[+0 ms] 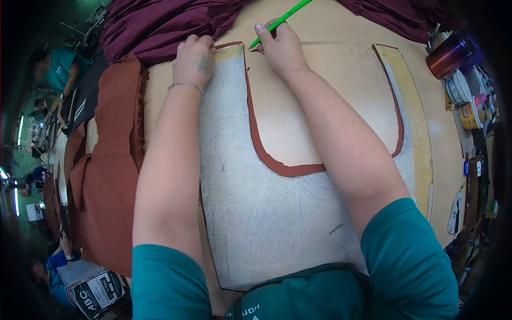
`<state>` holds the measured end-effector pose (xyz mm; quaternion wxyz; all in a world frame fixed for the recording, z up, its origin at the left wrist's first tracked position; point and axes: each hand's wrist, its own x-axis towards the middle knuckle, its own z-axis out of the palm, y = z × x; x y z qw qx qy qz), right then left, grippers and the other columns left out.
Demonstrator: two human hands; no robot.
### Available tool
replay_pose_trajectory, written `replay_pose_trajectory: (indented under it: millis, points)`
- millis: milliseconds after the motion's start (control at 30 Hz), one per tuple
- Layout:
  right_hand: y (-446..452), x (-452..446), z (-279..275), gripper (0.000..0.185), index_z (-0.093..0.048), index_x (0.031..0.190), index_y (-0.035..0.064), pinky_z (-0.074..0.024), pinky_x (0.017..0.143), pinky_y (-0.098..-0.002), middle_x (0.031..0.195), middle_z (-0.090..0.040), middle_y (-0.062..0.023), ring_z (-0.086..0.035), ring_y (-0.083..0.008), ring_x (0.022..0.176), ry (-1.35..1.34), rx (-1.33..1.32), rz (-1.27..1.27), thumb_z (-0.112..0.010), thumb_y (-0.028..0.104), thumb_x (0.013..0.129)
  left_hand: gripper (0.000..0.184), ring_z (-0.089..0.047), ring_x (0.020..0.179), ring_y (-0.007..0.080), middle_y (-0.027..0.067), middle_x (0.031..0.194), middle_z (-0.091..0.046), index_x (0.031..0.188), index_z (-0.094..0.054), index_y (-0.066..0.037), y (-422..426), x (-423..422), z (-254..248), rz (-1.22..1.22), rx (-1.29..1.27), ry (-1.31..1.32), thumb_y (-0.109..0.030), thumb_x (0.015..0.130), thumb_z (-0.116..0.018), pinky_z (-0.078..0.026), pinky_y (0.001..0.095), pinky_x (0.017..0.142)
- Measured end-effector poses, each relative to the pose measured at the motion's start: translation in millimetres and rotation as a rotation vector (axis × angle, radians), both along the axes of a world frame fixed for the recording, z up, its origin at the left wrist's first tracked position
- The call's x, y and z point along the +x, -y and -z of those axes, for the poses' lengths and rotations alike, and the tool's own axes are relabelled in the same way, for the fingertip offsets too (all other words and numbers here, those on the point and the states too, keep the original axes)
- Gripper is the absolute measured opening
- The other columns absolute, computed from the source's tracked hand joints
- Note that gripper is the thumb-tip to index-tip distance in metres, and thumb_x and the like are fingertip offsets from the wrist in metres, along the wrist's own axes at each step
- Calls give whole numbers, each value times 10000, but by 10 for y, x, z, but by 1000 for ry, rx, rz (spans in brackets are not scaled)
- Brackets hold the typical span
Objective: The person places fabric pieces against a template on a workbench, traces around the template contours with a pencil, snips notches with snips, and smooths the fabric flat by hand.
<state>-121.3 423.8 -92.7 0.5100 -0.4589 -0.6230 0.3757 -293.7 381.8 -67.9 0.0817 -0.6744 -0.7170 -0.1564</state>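
Note:
My right hand (pixel 281 48) holds a green pencil (pixel 290 13), its tip beside the top inner corner of a grey-white pattern piece (pixel 256 218). My left hand (pixel 194 58) lies at the pattern's top left corner, palm down with its fingers curled; whether they pinch anything is hidden. Under the pattern lies rust-brown fabric (pixel 282 169), which shows as a strip along the U-shaped inner edge and at the top left edge. Yellowish tape covers parts of the pattern's upper ends.
Maroon fabric (pixel 165 26) is bunched at the back. More rust-brown fabric (pixel 114 176) lies at the left. A shiny tumbler (pixel 447 56), a white tub (pixel 457 88) and a yellow container (pixel 470 114) stand at the right. Another person (pixel 66 69) is at the far left.

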Motion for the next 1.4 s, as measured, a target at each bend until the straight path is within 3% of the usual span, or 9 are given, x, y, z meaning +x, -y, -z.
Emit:
replay_pose_trajectory:
  millis: [333,433,667,767,1000,1100,1233,1333,1400]
  points:
    - [84,-12,9,223,-569,864,52,-467,672,-356,740,-612,-135,-599,-283,733,170,185,-100,-589,269,817,339,-315,1247,250,37,1303,-403,1190,-524,-240,532,591,158,-161,-70,197,-261,858,-456,-235,616,960]
    - [143,-24,-22,185,-529,894,28,-462,642,-279,723,-607,-86,-593,-165,693,255,221,-128,-584,196,838,346,-291,1263,247,41,1322,-381,1198,-518,-239,548,593,158,-173,-55,226,-255,859,-451,-213,613,973]
    - [491,44,-51,134,-541,858,36,-455,584,-325,694,-582,-124,-571,-269,610,385,546,-155,-608,138,802,352,-261,1279,243,39,1343,-356,1211,-499,-254,561,580,149,-170,-68,279,-289,864,-450,-177,602,991]
    - [854,172,-243,143,-541,853,26,-450,654,-398,796,-565,-152,-552,-336,725,391,466,-312,-581,155,805,346,-258,1281,243,37,1350,-350,1210,-499,-252,567,582,148,-176,-75,298,-285,872,-435,-171,593,998]
    - [1529,560,-408,113,-501,839,56,-455,680,-373,807,-555,-114,-552,-308,758,469,571,-778,-587,79,771,378,-276,1276,236,30,1359,-349,1238,-473,-264,554,582,184,-187,-70,242,-299,866,-421,-217,607,976]
    - [1657,785,-573,114,-499,839,53,-453,675,-372,801,-547,-116,-558,-299,752,525,290,-870,-590,87,779,367,-286,1272,240,32,1351,-362,1225,-490,-266,563,602,187,-192,-40,248,-300,864,-427,-217,603,979]
    - [1344,822,-389,134,-470,909,68,-479,654,-269,811,-566,-73,-585,-175,754,-245,-310,-322,-527,186,880,331,-326,1242,245,57,1295,-414,1170,-536,-206,563,610,181,-189,19,279,-263,850,-470,-228,577,981]
    - [1148,913,-181,143,-451,942,83,-487,656,-247,845,-565,-53,-577,-142,767,-616,-466,-256,-468,222,915,266,-368,1193,252,71,1203,-470,1058,-598,-131,582,629,193,-180,85,323,-219,820,-517,-249,547,966]
    - [1184,886,-133,153,-439,934,63,-488,647,-235,834,-556,-59,-575,-136,752,-534,-421,-229,-480,208,910,221,-405,1144,251,74,1129,-507,983,-625,-106,588,635,163,-185,122,333,-190,791,-555,-276,536,943]
